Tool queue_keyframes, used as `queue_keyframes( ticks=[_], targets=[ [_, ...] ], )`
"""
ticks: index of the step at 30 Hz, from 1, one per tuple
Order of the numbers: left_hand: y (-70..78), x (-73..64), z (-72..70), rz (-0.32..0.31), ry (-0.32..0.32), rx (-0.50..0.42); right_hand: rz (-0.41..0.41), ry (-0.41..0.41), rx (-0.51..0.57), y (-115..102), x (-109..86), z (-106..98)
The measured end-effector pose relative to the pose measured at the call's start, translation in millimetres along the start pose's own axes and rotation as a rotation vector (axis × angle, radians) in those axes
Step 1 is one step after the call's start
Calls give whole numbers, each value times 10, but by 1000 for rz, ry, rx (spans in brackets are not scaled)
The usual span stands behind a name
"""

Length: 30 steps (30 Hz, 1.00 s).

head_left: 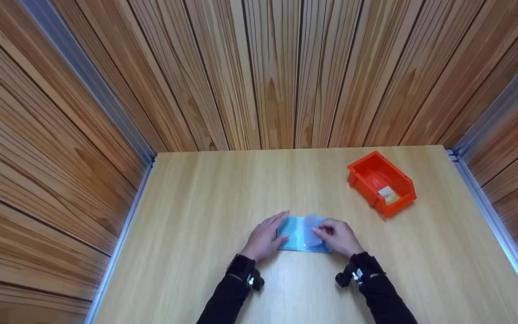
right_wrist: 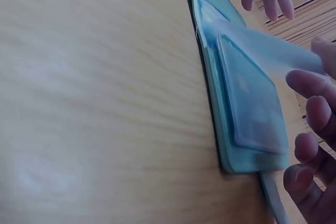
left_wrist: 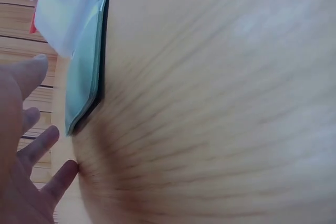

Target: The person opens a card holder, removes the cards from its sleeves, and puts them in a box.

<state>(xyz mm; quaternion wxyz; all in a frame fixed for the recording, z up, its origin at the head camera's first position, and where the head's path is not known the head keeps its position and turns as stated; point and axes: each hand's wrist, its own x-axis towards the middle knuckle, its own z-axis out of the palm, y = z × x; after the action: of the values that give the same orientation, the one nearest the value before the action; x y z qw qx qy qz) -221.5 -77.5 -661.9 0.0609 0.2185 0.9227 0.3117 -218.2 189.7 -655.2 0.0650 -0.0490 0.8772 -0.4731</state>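
Note:
A light blue card holder (head_left: 291, 235) lies opened flat on the table, with clear plastic sleeves inside. My right hand (head_left: 341, 237) pinches one translucent sleeve (right_wrist: 273, 51) between thumb and forefinger, lifting it off the pages below. More sleeves (right_wrist: 254, 108) lie stacked on the holder's right half. On the other side, my left hand (head_left: 264, 237) is spread around the holder's left edge, its fingers extended. In the left wrist view those fingers (left_wrist: 39, 148) hold nothing; whether any of them touches the cover (left_wrist: 86, 80) I cannot tell.
An orange-red plastic bin (head_left: 367, 186) stands toward the back right of the wooden table (head_left: 223, 189), with a small pale label or card (head_left: 388, 195) inside. Wood-plank walls (head_left: 277, 81) and metal frame rails (head_left: 122, 225) enclose the table.

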Motion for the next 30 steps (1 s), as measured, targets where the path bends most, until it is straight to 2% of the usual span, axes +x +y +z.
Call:
queue_keyframes(
  ticks=[10,14,21,27,30],
  targets=[
    [2,16,-14,-10,50,101,-20,-86,17,-58,36,132],
    [10,16,9,-8,47,139,-77,-112,-51,-48,27,193],
    [25,1,64,32,63,197,-93,-146,-135,-71,25,222],
    [36,-21,79,89,125,190,-152,-130,-237,-57,18,250],
    [23,-26,100,99,129,206,-182,-114,-275,-50,14,258]
  ],
)
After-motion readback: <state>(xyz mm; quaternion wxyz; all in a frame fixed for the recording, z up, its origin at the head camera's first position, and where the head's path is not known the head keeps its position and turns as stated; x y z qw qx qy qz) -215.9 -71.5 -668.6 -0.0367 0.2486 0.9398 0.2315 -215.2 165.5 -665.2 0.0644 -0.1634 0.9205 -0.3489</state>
